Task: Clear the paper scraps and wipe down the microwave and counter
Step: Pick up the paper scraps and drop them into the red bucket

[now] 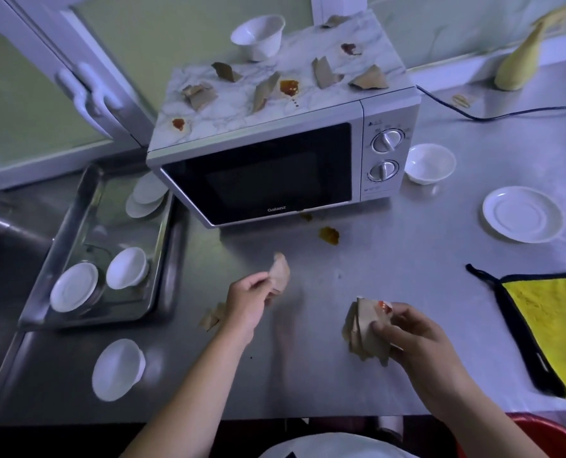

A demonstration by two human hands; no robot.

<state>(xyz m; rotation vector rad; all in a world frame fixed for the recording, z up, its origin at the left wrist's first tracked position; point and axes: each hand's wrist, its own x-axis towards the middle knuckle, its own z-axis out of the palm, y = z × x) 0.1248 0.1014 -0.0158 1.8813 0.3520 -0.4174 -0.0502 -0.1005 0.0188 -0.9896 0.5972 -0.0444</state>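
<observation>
The left hand point(251, 299) is pinching a single paper scrap point(280, 272) between thumb and fingertips, holding it over the steel table point(390, 256) in front of the microwave point(261, 173). This piece is looking tan, crumpled and ragged at its edges. It is standing roughly upright, its long axis running from the fingers up toward the microwave door.

The right hand point(417, 335) is gripping a bundle of scraps point(365, 332), fingers and thumb curling round it. The bundle is showing the same tan paper in folded layers, with a red-and-white printed patch at its upper corner by the thumb. Its long axis is running away from the person, pointed corner toward the microwave. A loose scrap point(212, 318) is lying flat on the table just beside the left wrist.

More torn pieces point(323, 72) are sitting scattered across the marble-patterned microwave top, several curling up off the surface, among red-brown sauce stains point(288, 87). A white bowl point(258, 36) is standing at the back of that top. A yellowish smear point(328, 235) is showing on the table just in front of the microwave. A yellow cloth point(552, 322) with a black border is lying flat at the table's right side, well apart from both hands.
</observation>
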